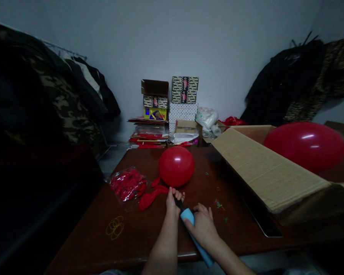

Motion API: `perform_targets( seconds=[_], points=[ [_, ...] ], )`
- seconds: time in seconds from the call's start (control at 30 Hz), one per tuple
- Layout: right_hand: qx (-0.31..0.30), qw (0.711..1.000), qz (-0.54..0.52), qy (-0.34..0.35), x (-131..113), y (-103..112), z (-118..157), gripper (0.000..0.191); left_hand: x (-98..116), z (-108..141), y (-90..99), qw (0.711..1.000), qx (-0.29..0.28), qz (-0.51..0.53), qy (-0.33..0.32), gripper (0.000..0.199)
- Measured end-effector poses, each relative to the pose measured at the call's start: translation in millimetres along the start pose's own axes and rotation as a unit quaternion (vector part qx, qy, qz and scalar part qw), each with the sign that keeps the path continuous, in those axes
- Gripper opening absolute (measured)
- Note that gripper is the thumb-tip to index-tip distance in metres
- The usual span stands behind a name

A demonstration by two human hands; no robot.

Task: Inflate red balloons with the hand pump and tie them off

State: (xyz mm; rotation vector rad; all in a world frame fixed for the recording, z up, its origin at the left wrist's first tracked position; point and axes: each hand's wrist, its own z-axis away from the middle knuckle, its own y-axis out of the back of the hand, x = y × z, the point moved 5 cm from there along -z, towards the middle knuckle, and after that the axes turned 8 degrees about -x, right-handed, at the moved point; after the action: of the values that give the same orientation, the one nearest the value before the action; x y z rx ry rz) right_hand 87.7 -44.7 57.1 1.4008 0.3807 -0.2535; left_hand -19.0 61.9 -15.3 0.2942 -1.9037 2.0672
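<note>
A round, inflated red balloon (pixel 176 166) sits at the front end of a light-blue hand pump (pixel 197 241) with a black nozzle. My left hand (pixel 173 200) is closed around the black nozzle, right at the balloon's neck. Over the blue barrel lies my right hand (pixel 204 224), its thumb on one side and its fingers bent on the other, so it grips the pump. Limp red balloons (pixel 149 198) lie just left of my left hand. Farther left is a clear plastic bag of red balloons (pixel 127 184).
Yellow rings (pixel 115 227) lie on the brown table (pixel 86 244) at left; small colourful bits (pixel 219 205) are right of my hands. An open cardboard box (pixel 272 168) on the right holds a large red balloon (pixel 305 146). Stacked boxes (pixel 184 112) stand behind. Clothes hang on both sides.
</note>
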Motion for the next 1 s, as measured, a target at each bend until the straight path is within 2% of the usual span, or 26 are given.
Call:
perform_targets(
  seconds=[0.13, 0.3, 0.7, 0.87, 1.0],
  points=[
    [0.006, 1.000, 0.017, -0.007, 2, -3, 4, 0.046, 1, 0, 1.9, 1.000, 0.010, -0.013, -0.008, 0.033],
    [0.001, 0.999, 0.035, -0.003, 12, -6, 25, 0.047, 1, 1, 1.5, 1.000, 0.004, -0.023, -0.014, 0.033],
    [-0.095, 0.994, 0.048, -0.004, 71, -12, 95, 0.055, 1, 3, -1.8, 0.999, 0.008, -0.029, -0.016, 0.034],
    [-0.074, 0.996, 0.043, -0.002, 79, -14, 102, 0.049, 1, 4, -1.3, 0.999, 0.010, -0.032, -0.014, 0.034],
    [-0.100, 0.995, 0.018, 0.013, 70, -16, 95, 0.052, 0, 4, -2.0, 1.000, 0.000, -0.027, -0.006, 0.035]
  ],
)
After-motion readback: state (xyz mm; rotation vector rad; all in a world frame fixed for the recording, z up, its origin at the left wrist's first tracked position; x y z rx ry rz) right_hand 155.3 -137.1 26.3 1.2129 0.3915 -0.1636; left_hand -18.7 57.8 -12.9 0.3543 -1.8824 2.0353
